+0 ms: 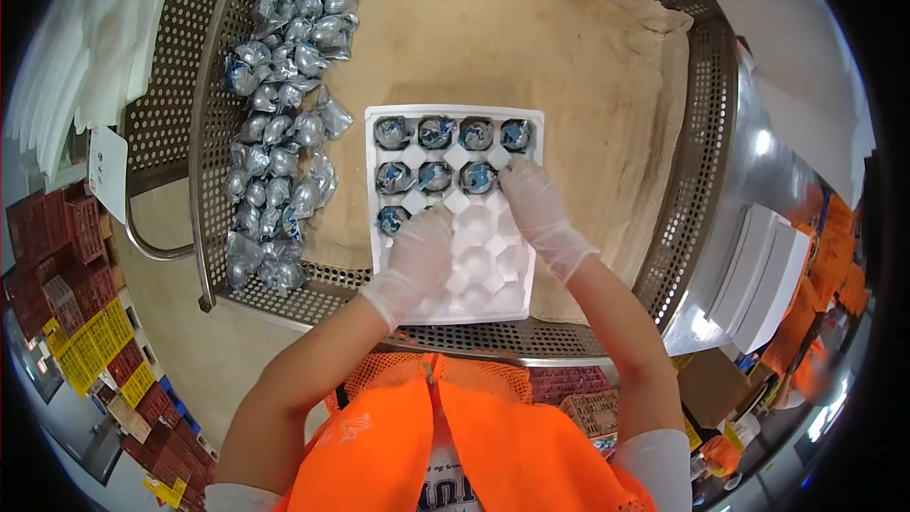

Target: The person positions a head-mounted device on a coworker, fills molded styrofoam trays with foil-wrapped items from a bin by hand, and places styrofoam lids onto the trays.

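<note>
A white molded tray (453,311) lies in front of me, its upper cells filled with round silvery packs with blue print (476,135). My left hand (422,251), in a clear glove, is over the third row, beside a pack (392,219) in the left column. Its fingers curl down into the second cell, and their tips are hidden. My right hand (536,204), gloved too, reaches the right end of the second row. Its fingers are bunched together there, covering that cell and whatever is in them. Below both hands, the lower right cells show bare white.
Many silvery egg-shaped packs in plastic (308,128) are heaped along the left side. Brown cloth (607,133) lines the table, which has a raised perforated metal rim (684,161). White stacked trays (758,275) stand at the right. Colored crates (90,346) are at the far left.
</note>
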A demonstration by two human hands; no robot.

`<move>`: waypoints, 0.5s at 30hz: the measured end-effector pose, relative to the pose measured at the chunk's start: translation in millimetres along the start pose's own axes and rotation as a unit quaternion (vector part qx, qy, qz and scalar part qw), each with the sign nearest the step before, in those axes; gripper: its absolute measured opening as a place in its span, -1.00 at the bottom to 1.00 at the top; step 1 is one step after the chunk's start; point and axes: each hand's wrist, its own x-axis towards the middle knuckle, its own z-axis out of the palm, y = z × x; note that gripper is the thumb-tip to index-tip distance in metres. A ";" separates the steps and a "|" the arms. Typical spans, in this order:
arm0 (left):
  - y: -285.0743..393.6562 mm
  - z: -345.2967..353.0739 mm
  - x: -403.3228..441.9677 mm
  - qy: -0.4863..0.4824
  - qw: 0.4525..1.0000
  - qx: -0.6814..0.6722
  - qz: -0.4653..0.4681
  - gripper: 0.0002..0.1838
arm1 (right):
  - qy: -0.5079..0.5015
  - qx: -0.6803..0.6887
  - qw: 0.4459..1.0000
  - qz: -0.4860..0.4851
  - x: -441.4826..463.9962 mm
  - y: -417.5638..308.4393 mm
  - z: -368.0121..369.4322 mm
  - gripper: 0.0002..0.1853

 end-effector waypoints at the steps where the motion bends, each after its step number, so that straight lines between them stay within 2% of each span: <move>1: -0.6 -1.4 4.8 0.005 1.000 0.003 0.000 -0.86 | -0.010 0.007 1.000 0.017 7.2 0.8 0.9 -0.89; 2: 1.1 -2.3 7.5 -0.001 1.000 0.004 -0.009 -0.85 | -0.006 0.005 1.000 0.014 12.3 3.6 0.3 -0.89; 4: -0.9 -2.6 4.1 -0.007 1.000 0.006 -0.021 -0.84 | -0.151 0.039 0.984 0.085 19.6 3.2 -10.4 -0.85; 5: -6.7 -3.3 3.4 -0.020 0.999 -0.036 -0.022 -0.82 | -0.145 0.038 0.986 0.079 22.4 -2.3 -15.9 -0.85; 7: -11.6 -2.3 -1.5 -0.034 0.996 -0.078 -0.022 -0.79 | 0.018 0.140 0.989 0.040 18.6 -25.3 -31.9 -0.93; 11: -18.1 0.2 -11.0 -0.014 0.987 -0.159 -0.037 -0.65 | 0.005 0.049 0.998 0.035 23.7 -38.5 1.1 -0.95; 13: -27.9 -6.0 -23.5 -0.009 0.979 -0.199 -0.035 -0.59 | 0.011 0.058 0.998 0.023 24.8 -35.1 -0.4 -0.94; 15: -44.4 -15.5 -34.7 0.095 0.948 -0.303 0.009 -0.54 | -0.127 -0.024 0.990 0.062 37.4 -27.6 0.3 -0.77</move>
